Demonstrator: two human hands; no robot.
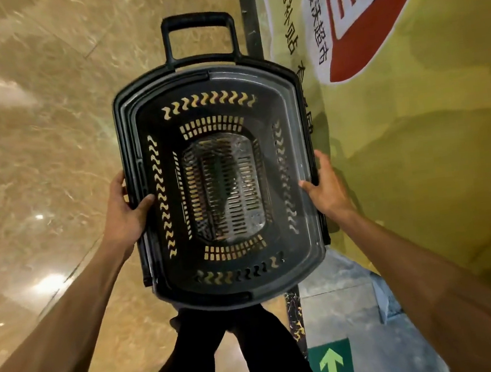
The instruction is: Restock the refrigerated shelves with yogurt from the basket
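A black basket (166,82) hangs over the floor (35,132), its slotted bottom in plain sight. The left hand (125,210) grips its left rim and the right hand (326,189) its right rim, thumbs hooked inside. Its handle (198,19) juts out far. A yellow graphic (416,152) lies right, with a green arrow (331,364) near.

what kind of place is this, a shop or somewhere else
Most likely a supermarket: a black slotted plastic shopping basket, a polished beige stone-look floor, and a yellow printed graphic with Chinese lettering, plus a green arrow floor sticker.
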